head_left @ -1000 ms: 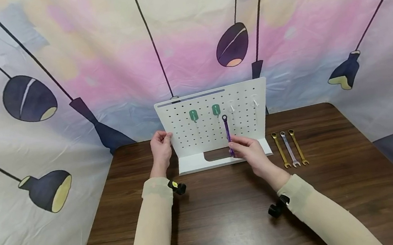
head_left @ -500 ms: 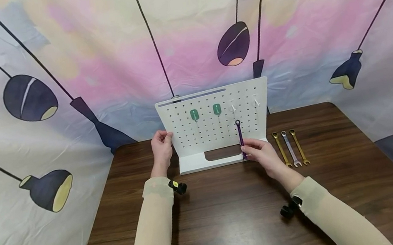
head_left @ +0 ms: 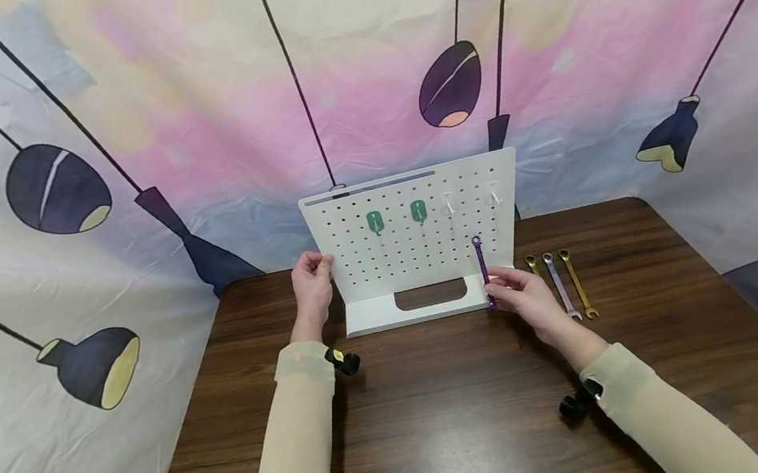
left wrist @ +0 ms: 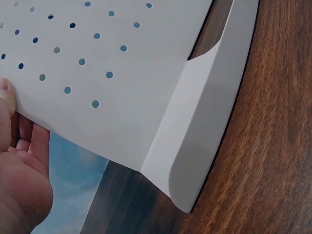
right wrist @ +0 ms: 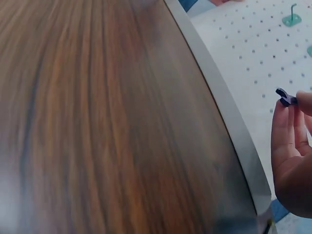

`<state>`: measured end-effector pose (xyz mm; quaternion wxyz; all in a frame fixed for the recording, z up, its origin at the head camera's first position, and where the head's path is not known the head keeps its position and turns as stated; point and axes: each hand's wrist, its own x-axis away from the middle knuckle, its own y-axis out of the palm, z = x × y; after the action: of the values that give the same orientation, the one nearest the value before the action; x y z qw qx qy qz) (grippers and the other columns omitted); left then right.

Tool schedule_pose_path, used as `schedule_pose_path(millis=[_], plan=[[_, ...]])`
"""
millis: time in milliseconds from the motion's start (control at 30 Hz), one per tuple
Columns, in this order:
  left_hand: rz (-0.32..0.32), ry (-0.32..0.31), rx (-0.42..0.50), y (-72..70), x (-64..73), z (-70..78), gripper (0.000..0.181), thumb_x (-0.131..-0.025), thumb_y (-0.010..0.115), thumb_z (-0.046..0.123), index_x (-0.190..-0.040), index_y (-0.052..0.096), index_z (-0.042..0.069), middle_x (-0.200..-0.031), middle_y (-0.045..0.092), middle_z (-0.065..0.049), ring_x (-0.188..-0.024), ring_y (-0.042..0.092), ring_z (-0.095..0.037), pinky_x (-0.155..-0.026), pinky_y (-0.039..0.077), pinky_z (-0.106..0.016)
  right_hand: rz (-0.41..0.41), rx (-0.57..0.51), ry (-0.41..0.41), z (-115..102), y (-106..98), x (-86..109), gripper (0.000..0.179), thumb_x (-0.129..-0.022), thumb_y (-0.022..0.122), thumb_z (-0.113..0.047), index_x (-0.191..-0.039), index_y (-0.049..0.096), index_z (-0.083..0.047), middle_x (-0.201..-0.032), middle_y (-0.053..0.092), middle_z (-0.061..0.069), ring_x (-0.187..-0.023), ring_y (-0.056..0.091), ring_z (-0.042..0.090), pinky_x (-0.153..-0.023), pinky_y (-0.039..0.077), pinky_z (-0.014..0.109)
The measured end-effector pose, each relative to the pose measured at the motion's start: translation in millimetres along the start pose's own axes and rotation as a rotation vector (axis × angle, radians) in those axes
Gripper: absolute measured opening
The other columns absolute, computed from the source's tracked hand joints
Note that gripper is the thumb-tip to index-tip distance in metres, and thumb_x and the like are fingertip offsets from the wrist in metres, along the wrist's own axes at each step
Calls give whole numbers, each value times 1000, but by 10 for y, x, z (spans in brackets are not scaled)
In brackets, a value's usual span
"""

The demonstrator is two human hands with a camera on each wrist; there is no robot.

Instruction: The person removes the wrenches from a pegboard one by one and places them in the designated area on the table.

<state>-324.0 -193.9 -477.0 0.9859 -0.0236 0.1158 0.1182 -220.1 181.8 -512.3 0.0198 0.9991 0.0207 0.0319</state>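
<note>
A white pegboard stand (head_left: 419,259) stands upright on the table, bearing two green hooks (head_left: 375,222) and two white hooks (head_left: 493,196). My left hand (head_left: 313,288) pinches its left edge, thumb in front and fingers behind, as the left wrist view (left wrist: 22,170) shows. With thumb and fingertips, my right hand (head_left: 529,300) holds a purple wrench (head_left: 482,266) nearly upright in front of the board's lower right part, ring end up. In the right wrist view the wrench's open end (right wrist: 286,99) pokes out from the fingertips; the rest is hidden there.
Right of the stand, two gold wrenches (head_left: 578,285) and a silver wrench (head_left: 561,288) lie side by side on the brown wooden table (head_left: 434,423). One gold wrench is partly behind my right hand. A patterned cloth (head_left: 359,94) hangs behind the table.
My right hand has moved right and slightly down with the purple wrench, from below the second green hook to near the right-hand white hooks. The left hand keeps its place on the board.
</note>
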Motion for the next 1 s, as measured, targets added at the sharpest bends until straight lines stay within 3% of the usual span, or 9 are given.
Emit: schedule_pose_path(millis=[200, 433, 600, 1000], plan=[[-1, -6, -6, 7, -4, -18, 18, -98, 65, 13, -86, 52, 9, -82, 53, -2, -70, 46, -20, -61, 41, -26, 15, 59, 28, 73, -242, 72, 52, -94, 71, -22, -139, 54, 0, -114, 64, 8, -89, 64, 6, -78, 56, 25], [9, 7, -12, -4, -16, -30, 18, -97, 66, 14, -86, 53, 8, -81, 55, -1, -66, 45, -10, -59, 40, -22, 53, 41, 20, 48, -522, 142, 56, -95, 71, -22, -141, 50, 2, -119, 65, 9, -93, 65, 4, -80, 55, 24], [5, 4, -13, -5, -18, -38, 18, -97, 66, 14, -85, 53, 10, -81, 54, 0, -67, 46, -10, -63, 43, -26, 65, 56, 5, -6, -707, 192, 57, -95, 70, -22, -141, 48, 5, -117, 66, 4, -93, 66, 4, -80, 55, 24], [10, -6, -23, -6, -25, -27, 19, -97, 66, 16, -86, 53, 8, -79, 54, -1, -72, 48, -20, -65, 45, -30, 84, 176, 3, 14, -1142, 337, 61, -95, 70, -27, -140, 48, 8, -106, 67, -11, -92, 65, 0, -77, 55, 23]])
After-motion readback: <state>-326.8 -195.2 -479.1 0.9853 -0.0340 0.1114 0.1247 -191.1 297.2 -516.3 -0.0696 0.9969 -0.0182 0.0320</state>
